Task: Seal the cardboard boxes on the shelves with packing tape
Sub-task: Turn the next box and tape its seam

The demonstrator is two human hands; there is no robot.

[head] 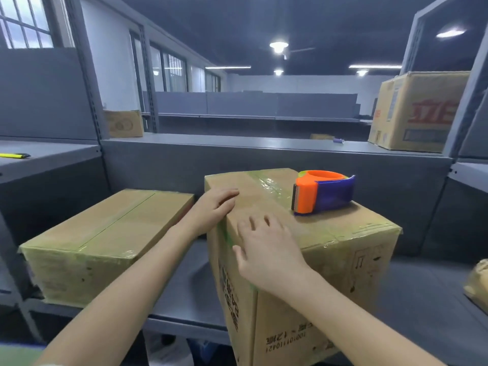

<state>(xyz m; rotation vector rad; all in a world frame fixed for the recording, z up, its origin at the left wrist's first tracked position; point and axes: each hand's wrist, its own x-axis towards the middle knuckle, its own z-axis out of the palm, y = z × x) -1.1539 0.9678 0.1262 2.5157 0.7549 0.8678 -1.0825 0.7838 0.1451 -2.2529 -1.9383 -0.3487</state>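
We stand at grey metal shelving (pixel 184 307). On it sits a tall cardboard box (pixel 330 260), its top already crossed with clear tape, one corner jutting towards us. A lower taped box (pixel 87 233) lies just beside it, to the left. An orange and blue tape dispenser (pixel 323 192) rests on the tall box's top, at the far right. Our left hand (pixel 214 210) lies flat, fingers together, on the top's left edge. Our right hand (pixel 266 249) hovers or presses, fingers spread, holding nothing, over the near corner. We judge this is smoothing: press firmly outward along the tape to bond edges.
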